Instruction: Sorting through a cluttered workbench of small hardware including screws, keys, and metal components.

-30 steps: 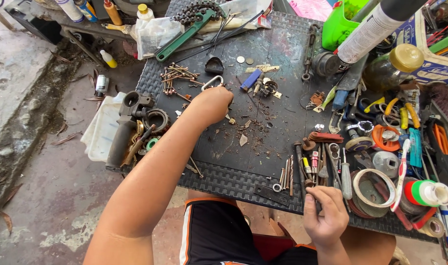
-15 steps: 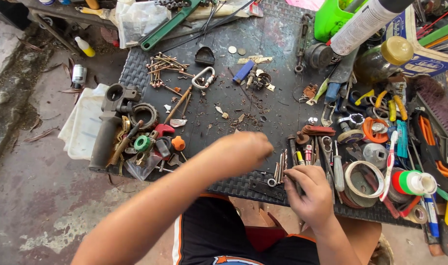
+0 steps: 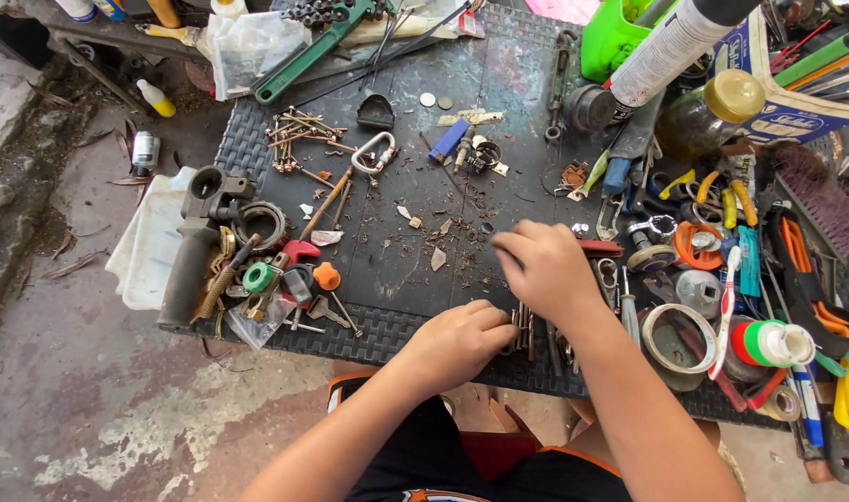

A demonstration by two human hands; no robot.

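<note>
A black mat, crowded with tools and scraps above stained concrete, is taken as the landmark: since a second ago the left hand has been drawn back from the mat's middle to its near edge. There it is curled beside the row of nails, so the sorting seems centred there; whether one is pinched cannot be told. The right hand is spread loosely above that row, nothing visibly grasped.

two hands, two coins
</note>
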